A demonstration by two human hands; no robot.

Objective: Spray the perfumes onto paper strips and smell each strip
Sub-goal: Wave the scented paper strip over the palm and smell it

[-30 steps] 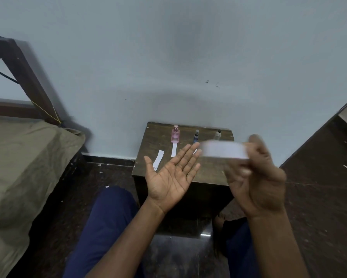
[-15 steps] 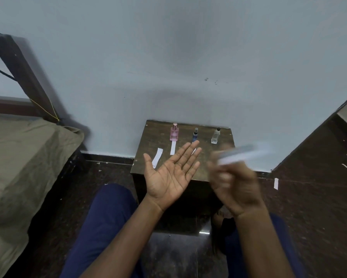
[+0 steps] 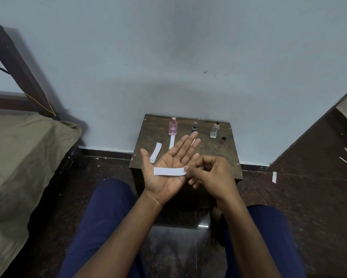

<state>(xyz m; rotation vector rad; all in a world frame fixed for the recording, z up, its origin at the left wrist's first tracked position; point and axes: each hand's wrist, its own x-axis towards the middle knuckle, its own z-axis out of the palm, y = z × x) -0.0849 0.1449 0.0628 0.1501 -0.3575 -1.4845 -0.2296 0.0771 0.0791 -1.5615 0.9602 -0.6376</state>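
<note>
left hand (image 3: 168, 169): flat, palm up | paper strip (image 3: 169, 171): across palm | right hand (image 3: 210, 173): pinches strip's end

Three bottles (image 3: 172, 126), four strips (image 3: 169, 171) (one loose cap (image 3: 222, 140))

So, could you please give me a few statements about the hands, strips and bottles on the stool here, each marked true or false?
1. The right hand pinches one end of a white paper strip that lies across the left hand's open palm. True.
2. The pink glass perfume bottle lies on its side. False: it stands upright on the brown wooden stool.
3. The clear glass bottle wears its cap. False: a small dark cap stands beside it on the stool.
4. A loose white paper strip lies on the dark floor right of the stool. True.
</note>
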